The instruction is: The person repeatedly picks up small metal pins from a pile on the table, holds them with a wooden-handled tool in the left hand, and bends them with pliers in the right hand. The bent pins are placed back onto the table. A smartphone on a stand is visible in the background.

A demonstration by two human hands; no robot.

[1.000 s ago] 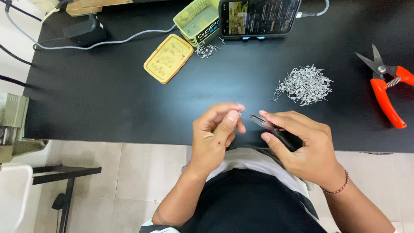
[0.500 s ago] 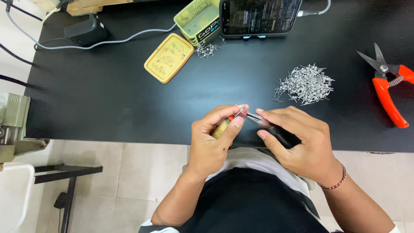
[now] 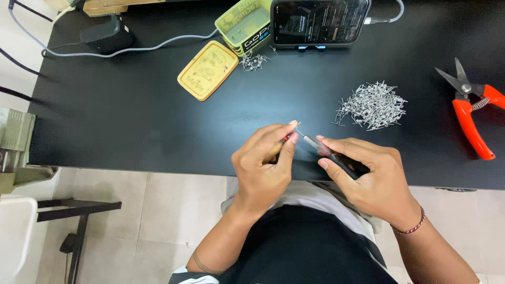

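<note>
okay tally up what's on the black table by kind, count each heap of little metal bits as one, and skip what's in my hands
Heaps of small metal pieces: 2, a big pile and a small pile
Cutters, orange handles: 1
Phone: 1
Green box: 1
Yellow lid: 1
Black power adapter: 1
Total: 7

Over the near edge of the black counter (image 3: pixel 158 121), the left hand (image 3: pixel 263 165) pinches a small wire piece (image 3: pixel 298 126) at its fingertips, while the right hand (image 3: pixel 371 176) grips a dark slim tool (image 3: pixel 329 155) whose tip meets that piece. Beyond them lies a heap of small metal bits (image 3: pixel 373 105) — red-handled snips (image 3: pixel 471 113) at its right. Farther back: a yellow lid (image 3: pixel 208 70), a green tin (image 3: pixel 244 23), a phone (image 3: pixel 318 22).
</note>
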